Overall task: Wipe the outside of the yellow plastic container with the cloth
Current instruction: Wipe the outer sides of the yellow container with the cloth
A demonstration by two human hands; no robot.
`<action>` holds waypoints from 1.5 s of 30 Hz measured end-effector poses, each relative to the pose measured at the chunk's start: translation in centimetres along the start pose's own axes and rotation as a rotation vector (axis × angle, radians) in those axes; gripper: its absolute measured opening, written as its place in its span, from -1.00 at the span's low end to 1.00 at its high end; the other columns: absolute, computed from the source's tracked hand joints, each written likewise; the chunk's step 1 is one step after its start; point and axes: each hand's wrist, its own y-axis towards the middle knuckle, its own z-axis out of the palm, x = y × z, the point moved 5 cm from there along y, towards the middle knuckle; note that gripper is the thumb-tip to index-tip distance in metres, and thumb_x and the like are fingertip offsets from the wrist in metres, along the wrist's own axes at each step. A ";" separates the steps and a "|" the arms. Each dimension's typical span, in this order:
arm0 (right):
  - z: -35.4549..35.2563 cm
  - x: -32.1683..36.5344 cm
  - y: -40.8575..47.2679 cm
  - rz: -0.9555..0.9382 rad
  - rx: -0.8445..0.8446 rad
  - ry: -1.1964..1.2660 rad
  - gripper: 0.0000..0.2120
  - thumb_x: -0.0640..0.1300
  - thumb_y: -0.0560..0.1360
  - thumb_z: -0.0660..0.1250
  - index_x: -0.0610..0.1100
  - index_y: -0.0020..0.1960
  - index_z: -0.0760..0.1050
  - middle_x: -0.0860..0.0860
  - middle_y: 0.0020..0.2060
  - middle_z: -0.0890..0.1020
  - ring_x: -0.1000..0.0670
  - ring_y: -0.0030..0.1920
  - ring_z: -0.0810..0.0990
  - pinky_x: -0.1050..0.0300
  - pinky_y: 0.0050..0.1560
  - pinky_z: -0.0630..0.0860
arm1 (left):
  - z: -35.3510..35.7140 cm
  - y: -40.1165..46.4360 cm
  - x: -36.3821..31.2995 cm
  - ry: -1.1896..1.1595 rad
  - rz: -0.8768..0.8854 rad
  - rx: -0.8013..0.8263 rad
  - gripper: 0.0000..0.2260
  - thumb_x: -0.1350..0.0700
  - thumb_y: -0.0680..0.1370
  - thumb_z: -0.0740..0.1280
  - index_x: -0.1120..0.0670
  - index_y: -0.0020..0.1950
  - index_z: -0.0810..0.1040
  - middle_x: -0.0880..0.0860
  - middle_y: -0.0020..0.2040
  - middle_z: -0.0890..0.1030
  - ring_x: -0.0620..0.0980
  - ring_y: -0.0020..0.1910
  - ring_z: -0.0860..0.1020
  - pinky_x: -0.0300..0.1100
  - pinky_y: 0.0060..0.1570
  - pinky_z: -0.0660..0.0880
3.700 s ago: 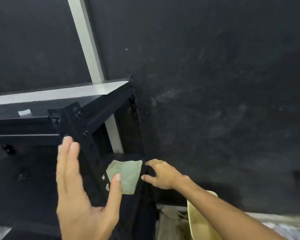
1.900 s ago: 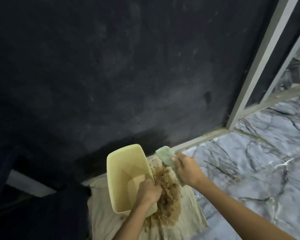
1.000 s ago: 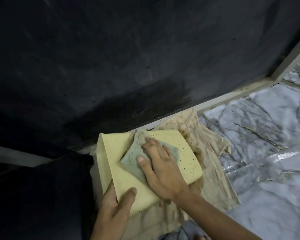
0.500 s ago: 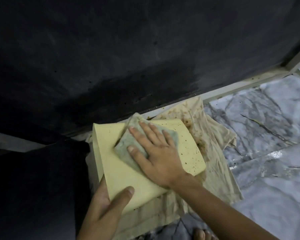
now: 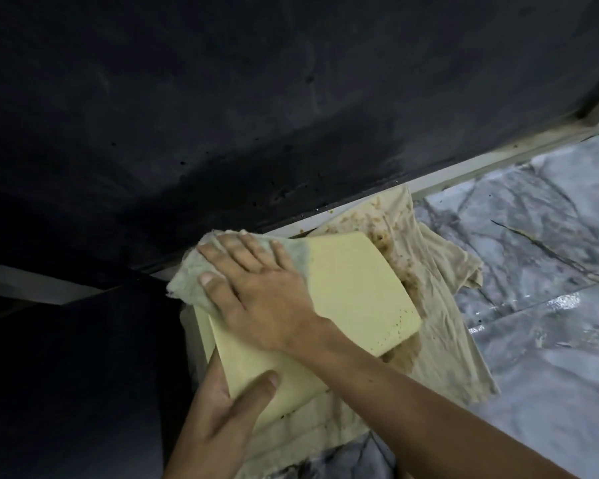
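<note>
The yellow plastic container (image 5: 353,292) lies upside down on a stained beige rag, its flat base facing up. My left hand (image 5: 222,423) grips its near left corner, thumb on top. My right hand (image 5: 256,292) presses flat on a grey-green cloth (image 5: 191,285) at the container's far left corner. Part of the cloth hangs over the edge. Small dark specks dot the container's right edge.
The beige rag (image 5: 440,305), smeared with brown mess, spreads on a grey marble floor (image 5: 540,271). A black wall (image 5: 256,115) with a pale strip at its foot (image 5: 464,167) rises just behind. Dark furniture (image 5: 66,375) stands at the left.
My right hand has slid the cloth toward the container's far left corner, and the cloth now overhangs the edge. My left hand keeps its hold on the near corner.
</note>
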 end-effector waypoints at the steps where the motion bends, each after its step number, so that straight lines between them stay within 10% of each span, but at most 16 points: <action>1: -0.1 -0.3 -0.6 -0.071 -0.001 -0.024 -0.49 0.18 0.66 -0.05 0.19 0.60 0.04 0.15 0.62 0.07 0.07 0.61 -0.08 -0.16 0.55 -0.17 | 0.0 0.0 0.0 -0.001 0.012 -0.013 -0.37 0.21 0.46 0.39 -0.17 0.51 0.45 -0.13 0.33 0.72 -0.13 0.36 0.64 0.01 0.42 0.45; 8: -1.1 -10.6 -8.5 0.092 -0.128 -0.112 -0.41 0.30 0.61 0.00 0.21 0.60 0.04 0.16 0.61 0.08 0.13 0.60 -0.08 -0.16 0.55 -0.03 | -0.4 0.6 1.6 -0.168 -0.086 -0.161 -0.58 0.48 0.55 0.34 -0.02 0.15 0.69 -0.04 0.06 0.83 -0.08 0.12 0.74 -0.09 0.14 0.56; 17: -0.9 -13.8 -11.8 0.562 -0.334 0.058 -0.37 0.32 0.57 -0.18 0.18 0.60 0.01 0.14 0.62 0.04 0.14 0.60 -0.15 -0.06 0.58 -0.19 | -0.2 0.4 2.2 -0.147 -0.051 -0.164 -0.57 0.50 0.56 0.31 0.00 0.19 0.68 -0.02 0.06 0.82 -0.12 0.06 0.76 -0.20 0.05 0.64; 27: 0.5 -7.2 -11.3 0.165 -0.225 -0.067 -0.41 0.23 0.63 -0.12 0.07 0.62 0.04 0.10 0.61 0.11 0.07 0.61 -0.05 -0.14 0.57 -0.03 | -0.3 1.1 1.7 -0.164 -0.045 -0.069 -0.49 0.37 0.46 0.44 -0.03 0.34 0.63 0.03 0.22 0.78 -0.01 0.22 0.73 0.03 0.27 0.54; 37: -0.9 -12.6 -11.1 0.542 -0.220 0.037 -0.31 0.31 0.54 -0.29 0.10 0.62 -0.16 0.14 0.62 -0.15 0.13 0.58 -0.30 -0.04 0.56 -0.30 | 0.1 0.9 1.9 -0.109 -0.085 -0.059 -0.62 0.26 0.45 0.46 0.01 0.24 0.62 -0.06 0.06 0.82 -0.11 0.09 0.76 -0.14 0.14 0.61; 45: -0.9 -2.5 -0.9 -0.010 0.020 -0.023 -0.44 0.29 0.61 -0.03 0.22 0.58 0.07 0.16 0.59 0.18 0.05 0.59 0.02 -0.05 0.55 -0.18 | -0.2 -0.5 1.4 0.010 -0.155 0.010 -0.37 -0.04 0.27 0.54 -0.14 0.37 0.61 -0.10 0.23 0.77 -0.06 0.31 0.67 0.13 0.51 0.41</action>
